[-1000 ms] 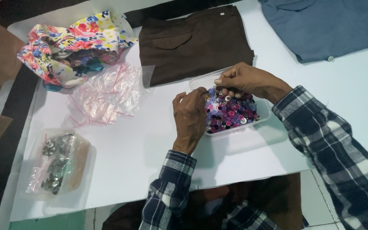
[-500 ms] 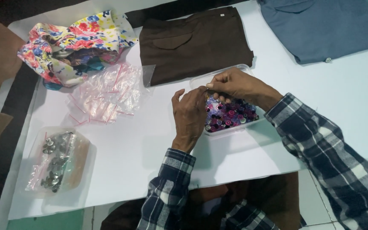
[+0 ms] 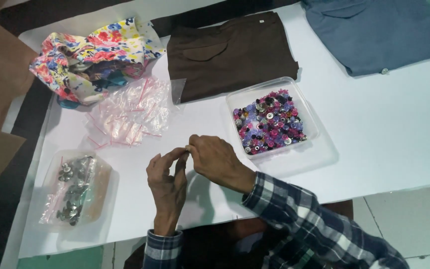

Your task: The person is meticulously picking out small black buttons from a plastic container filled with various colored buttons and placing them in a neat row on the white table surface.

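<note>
Hands pinch a tiny item over the white table

Fingertips of both hands meet above the near middle of the white table point(image 3: 374, 149). The left hand point(image 3: 166, 187) stands with fingers up, its thumb and first finger narrow and closed toward the same spot where the right hand point(image 3: 217, 160) pinches. Between them sits a very small pale item point(image 3: 188, 148); it is too small to tell its kind, its long axis or which way it points. It is held in the air, not lying on the table.

To the right and a little farther stands a clear plastic tray point(image 3: 240, 99) full of small buttons point(image 3: 268, 121) in pink, purple, black and silver. Far from the hands lies a folded brown garment point(image 3: 230, 55), and at the far right a blue garment point(image 3: 379, 35). At the far left is a flowered cloth point(image 3: 93, 55), with a heap of small clear bags point(image 3: 133, 112) just near it. At the near left a clear container point(image 3: 103, 184) holds metal pieces point(image 3: 73, 192) in a bag.
</note>
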